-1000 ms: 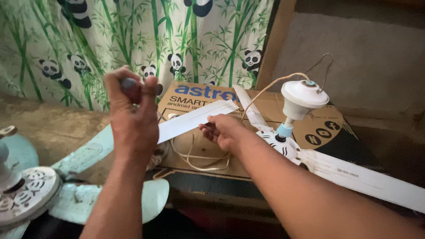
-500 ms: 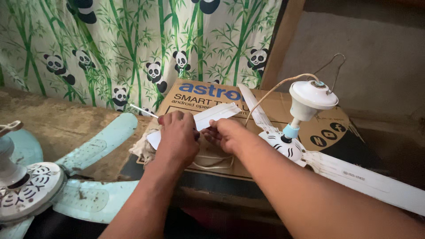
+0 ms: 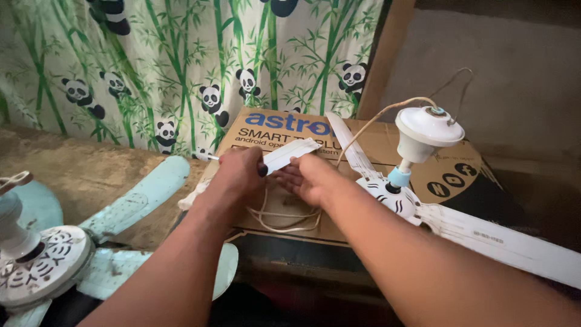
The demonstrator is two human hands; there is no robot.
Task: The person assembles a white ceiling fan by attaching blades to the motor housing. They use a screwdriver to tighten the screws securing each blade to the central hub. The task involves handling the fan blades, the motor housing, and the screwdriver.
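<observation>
Lowered since a second ago, the left hand (image 3: 236, 177) now grips a screwdriver (image 3: 213, 158) over the cardboard box (image 3: 369, 145) — beside it, the right hand (image 3: 305, 178) pinches a white fan blade (image 3: 290, 154), with the white ceiling fan (image 3: 417, 181) further right.

Both forearms reach forward, left hand (image 3: 237, 175) fisted in a closed grip, right hand (image 3: 307, 180) curled beside it.

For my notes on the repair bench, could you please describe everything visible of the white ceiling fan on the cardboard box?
The white ceiling fan lies on the brown cardboard box, its patterned motor housing down and its short rod, with pale blue collar and white canopy, pointing up. One long blade reaches right, another back toward the curtain. A beige cord arcs from the canopy. Neither hand touches its housing.
</observation>
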